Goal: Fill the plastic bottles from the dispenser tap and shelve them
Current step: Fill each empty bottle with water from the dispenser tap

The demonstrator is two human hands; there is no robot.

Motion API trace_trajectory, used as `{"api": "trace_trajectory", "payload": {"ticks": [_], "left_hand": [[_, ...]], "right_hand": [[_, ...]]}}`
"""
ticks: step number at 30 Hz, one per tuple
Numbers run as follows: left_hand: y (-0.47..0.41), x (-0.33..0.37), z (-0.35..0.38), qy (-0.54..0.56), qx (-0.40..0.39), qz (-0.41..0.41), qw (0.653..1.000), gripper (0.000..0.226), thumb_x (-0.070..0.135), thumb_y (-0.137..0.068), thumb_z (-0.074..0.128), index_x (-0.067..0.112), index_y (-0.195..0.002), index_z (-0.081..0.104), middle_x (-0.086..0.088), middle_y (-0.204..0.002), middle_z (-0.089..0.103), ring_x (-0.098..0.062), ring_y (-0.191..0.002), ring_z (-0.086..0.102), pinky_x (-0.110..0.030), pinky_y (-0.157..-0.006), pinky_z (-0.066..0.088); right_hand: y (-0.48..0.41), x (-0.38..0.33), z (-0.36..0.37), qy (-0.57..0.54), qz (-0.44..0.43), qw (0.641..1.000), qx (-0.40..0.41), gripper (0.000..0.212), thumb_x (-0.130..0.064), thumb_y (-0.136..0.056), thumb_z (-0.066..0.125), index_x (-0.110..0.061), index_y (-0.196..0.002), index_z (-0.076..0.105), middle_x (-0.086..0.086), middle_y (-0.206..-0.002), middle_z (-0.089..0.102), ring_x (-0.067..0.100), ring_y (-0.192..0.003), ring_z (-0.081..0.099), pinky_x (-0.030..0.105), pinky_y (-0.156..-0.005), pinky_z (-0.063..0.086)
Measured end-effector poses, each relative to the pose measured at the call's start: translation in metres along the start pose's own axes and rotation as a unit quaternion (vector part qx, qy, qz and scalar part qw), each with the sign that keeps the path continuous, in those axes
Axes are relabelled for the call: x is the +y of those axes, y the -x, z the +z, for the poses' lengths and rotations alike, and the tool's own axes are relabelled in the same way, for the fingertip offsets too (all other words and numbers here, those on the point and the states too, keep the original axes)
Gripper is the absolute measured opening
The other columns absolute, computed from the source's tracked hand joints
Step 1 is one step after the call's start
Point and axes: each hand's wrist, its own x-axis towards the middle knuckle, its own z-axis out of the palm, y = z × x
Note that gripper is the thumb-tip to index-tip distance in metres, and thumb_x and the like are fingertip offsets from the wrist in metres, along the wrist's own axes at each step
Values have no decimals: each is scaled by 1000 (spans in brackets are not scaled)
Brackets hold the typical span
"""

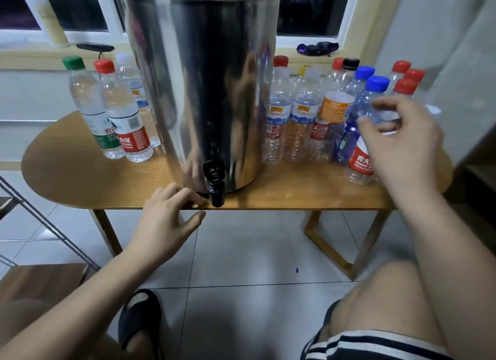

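**Left hand at tap, right hand at the bottle cluster**

Plastic bottles stand on the wooden table (67, 177) on both sides of the steel dispenser (198, 91). On its left are three capped ones that look filled: green-cap bottle (88, 107), red-cap bottle (123, 118) touching it, and a white-cap bottle (131, 83) behind, next to the dispenser wall. On its right is a tight cluster of capped bottles, most looking empty, among them an orange-label bottle (338, 104) with a black cap, a blue-cap bottle (373, 96) and a red-label bottle (359, 166) nearest the front edge.

The black tap (214, 182) sits low on the dispenser front, its spout overhanging the table edge. No bottle is under it.

Your left hand (166, 220) holds nothing. Its fingers are loosely bent, fingertips on the table edge just left of the tap, thumb below the edge.

Your right hand (402, 150) is up in front of the right cluster, fingers curved and spread, covering part of the red-label bottle. It's motion-blurred, so you can't tell if it grips a bottle or only hovers there.

On the window sill behind are a pale squeeze bottle (47, 19), a flat black object (95, 47) and a dark purple cloth (318, 48). A wire rack (40, 220) is at far left. Below, there's a tiled floor (241, 252), your black slipper (139, 319) and your striped shorts (362, 343).
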Motion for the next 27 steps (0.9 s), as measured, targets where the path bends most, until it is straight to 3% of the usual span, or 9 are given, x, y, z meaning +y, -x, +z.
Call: {"api": "trace_trajectory", "payload": {"ticks": [1, 4, 7, 9, 11, 18, 22, 27], "left_hand": [[0, 0, 0, -1, -3, 2, 1000, 18, 36, -90, 82, 38, -104, 70, 15, -103, 58, -20, -100, 55, -52, -86, 52], [1, 2, -1, -1, -6, 4, 1000, 18, 38, -91, 80, 38, -106, 71, 15, -105, 58, -20, -102, 55, -52, -86, 52], [1, 3, -1, -1, -7, 1, 1000, 20, 38, -90, 81, 40, -107, 70, 15, -105, 58, -21, -102, 55, -52, -86, 52], [1, 4, -2, -1, -9, -1, 1000, 20, 38, -90, 81, 39, -108, 70, 15, -106, 58, -21, -104, 55, -52, -87, 53], [1, 4, -2, -3, -12, -1, 1000, 21, 38, -91, 81, 39, -108, 70, 16, -107, 57, -20, -104, 55, -51, -87, 53], [1, 4, -4, -9, -15, -2, 1000, 22, 37, -90, 82, 38, -109, 71, 16, -108, 58, -20, -105, 55, -50, -88, 53], [1, 5, -5, -6, -17, -4, 1000, 21, 36, -90, 83, 37, -108, 72, 16, -108, 58, -19, -104, 55, -49, -88, 52], [2, 6, -9, 12, -22, -2, 1000, 19, 37, -92, 81, 35, -108, 72, 18, -109, 61, -15, -106, 56, -42, -88, 52]], "right_hand": [[-8, 2, -6, 15, -8, 1000, 11, 31, -24, -96, 75, -21, -127, 71, 1, -128, 68, -18, -78, 63, 2, -77, 43], [-30, 11, -19, 39, -6, 998, 44, 42, -27, -90, 76, -22, -131, 68, 5, -133, 62, 4, -79, 66, 3, -78, 41], [-44, 19, -23, 75, 17, 996, 46, 56, -39, -85, 78, -22, -135, 61, 4, -136, 60, 16, -115, 62, 20, -97, 46], [-50, 23, -22, 82, 41, 995, 29, 64, -45, -82, 80, -24, -138, 57, 1, -136, 61, 16, -121, 60, 33, -102, 50], [-55, 27, -18, 78, 62, 995, 10, 69, -46, -79, 83, -26, -139, 55, -1, -136, 66, 16, -123, 63, 40, -103, 54], [-53, 38, -5, 76, 132, 988, -33, 76, -56, -77, 88, -23, -138, 57, -3, -122, 70, 20, -110, 68, 46, -95, 60], [-38, 33, 3, 121, 118, 983, -78, 73, -63, -79, 84, -23, -135, 60, -1, -127, 70, 23, -116, 67, 51, -99, 57], [-20, 10, 5, 82, 78, 990, -84, 68, -58, -81, 86, -21, -133, 61, -5, -125, 67, 13, -108, 61, 36, -85, 54]]}}
